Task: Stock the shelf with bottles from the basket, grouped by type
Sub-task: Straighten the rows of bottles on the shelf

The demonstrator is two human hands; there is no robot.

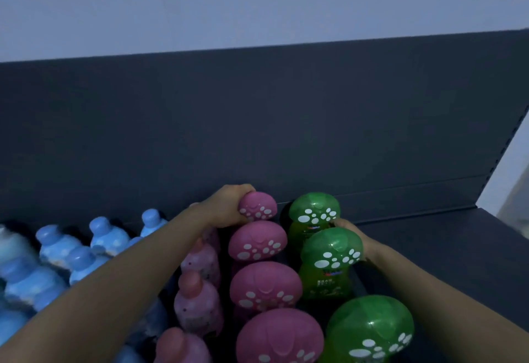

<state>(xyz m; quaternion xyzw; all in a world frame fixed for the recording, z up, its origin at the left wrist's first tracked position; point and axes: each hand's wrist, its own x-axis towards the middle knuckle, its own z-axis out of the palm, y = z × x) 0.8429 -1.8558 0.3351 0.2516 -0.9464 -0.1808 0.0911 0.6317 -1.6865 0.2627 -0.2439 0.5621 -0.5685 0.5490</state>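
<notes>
Left hand [226, 205] clasps the pink bottle [257, 206] nearest the back panel [257, 122], right hand [357, 238] a green bottle [330, 248]; glossy caps look slippery, necks safer.

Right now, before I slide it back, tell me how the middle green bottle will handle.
The middle green bottle looks top-heavy: its domed cap overhangs a narrower body and may tip. The glossy cap could slip under the right hand.

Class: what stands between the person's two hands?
Head view: the rear pink-capped bottle, gripped by the left hand, and the rear green-capped bottle, beside the right hand.
</notes>
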